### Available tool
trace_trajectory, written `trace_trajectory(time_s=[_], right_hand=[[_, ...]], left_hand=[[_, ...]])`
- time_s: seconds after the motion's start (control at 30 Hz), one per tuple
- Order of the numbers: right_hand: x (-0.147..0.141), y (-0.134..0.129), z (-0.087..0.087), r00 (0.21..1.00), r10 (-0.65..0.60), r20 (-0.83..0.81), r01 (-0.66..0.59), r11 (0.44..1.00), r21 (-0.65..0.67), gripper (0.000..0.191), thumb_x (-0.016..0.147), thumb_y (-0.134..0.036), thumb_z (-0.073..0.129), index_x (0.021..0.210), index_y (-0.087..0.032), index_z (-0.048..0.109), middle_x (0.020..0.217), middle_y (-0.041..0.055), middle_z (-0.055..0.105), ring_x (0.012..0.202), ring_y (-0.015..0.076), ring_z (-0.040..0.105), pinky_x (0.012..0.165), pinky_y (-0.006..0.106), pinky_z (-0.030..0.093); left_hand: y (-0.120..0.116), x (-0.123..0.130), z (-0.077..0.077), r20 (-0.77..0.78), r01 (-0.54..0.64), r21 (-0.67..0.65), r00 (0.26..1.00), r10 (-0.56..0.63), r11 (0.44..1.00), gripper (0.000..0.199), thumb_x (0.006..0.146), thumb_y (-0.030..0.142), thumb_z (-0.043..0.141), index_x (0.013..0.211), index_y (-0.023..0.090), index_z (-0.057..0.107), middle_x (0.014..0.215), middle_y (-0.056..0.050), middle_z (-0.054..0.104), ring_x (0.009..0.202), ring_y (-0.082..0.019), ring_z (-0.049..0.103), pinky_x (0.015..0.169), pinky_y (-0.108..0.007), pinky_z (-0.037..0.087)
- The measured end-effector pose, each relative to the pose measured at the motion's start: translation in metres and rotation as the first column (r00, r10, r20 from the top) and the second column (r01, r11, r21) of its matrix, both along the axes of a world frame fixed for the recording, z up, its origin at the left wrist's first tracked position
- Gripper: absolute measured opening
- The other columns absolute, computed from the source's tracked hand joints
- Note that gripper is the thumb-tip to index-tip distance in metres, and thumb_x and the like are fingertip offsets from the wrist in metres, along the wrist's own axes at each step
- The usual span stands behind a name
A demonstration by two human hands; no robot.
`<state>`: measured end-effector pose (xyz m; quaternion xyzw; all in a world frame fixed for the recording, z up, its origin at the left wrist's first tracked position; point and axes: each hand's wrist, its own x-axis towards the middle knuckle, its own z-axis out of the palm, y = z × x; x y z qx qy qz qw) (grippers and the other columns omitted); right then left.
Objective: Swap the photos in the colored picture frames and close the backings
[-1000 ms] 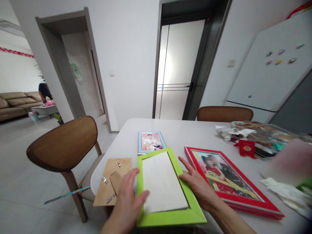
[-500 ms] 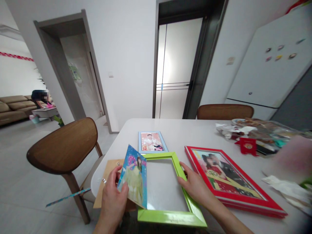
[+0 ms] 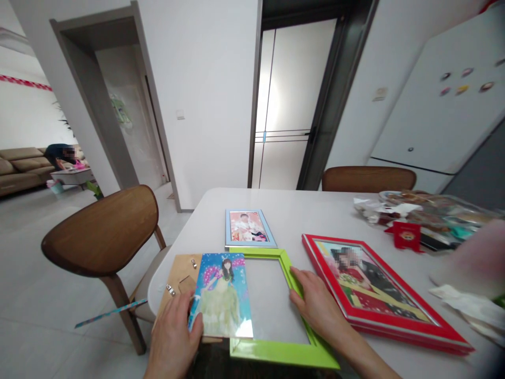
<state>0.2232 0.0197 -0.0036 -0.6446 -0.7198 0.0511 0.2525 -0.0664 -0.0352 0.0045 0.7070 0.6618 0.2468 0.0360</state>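
My left hand [image 3: 175,329] is closed on the left edge of a picture card [image 3: 224,300] showing a figure in a pale green dress on blue. That card lies nearly flat, covering the left side of a lime-green picture frame [image 3: 286,353]. Round the frame's right side my right hand [image 3: 315,297] is closed, thumb toward the inner edge. Under the card's left part and my left hand, a brown backing board [image 3: 179,268] with metal clips is partly hidden.
Beyond the green frame lies a light-blue framed picture [image 3: 250,227]. At right are a red framed picture [image 3: 371,281], a red packet [image 3: 407,236] and plastic-wrapped items [image 3: 437,208]. A wooden chair [image 3: 102,231] stands left of the table [image 3: 307,210]. A person [image 3: 59,153] bends over far left.
My left hand has lowered the tilted picture card, turning it flat over the frame's left side and to the right. My right hand keeps its hold on the frame.
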Motion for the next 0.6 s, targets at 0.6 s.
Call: trace_trajectory(time_s=[0.6], right_hand=[[-0.091,0.014,0.005,0.399,-0.182,-0.899,-0.415,0.838,-0.354,0.062,0.062,-0.017,0.047,0.121,-0.005,0.031,0.044,-0.0068,0.051,0.035,0.0093,0.047,0.035,0.020,0.038]], left_hand=[[-0.006,0.030,-0.005,-0.063,0.354,-0.004,0.933,-0.353,0.935,0.062,0.057,0.010,0.045,0.119,0.015,0.042,0.129,-0.012,0.039,0.119,-0.028,0.032,0.096,-0.050,0.028]])
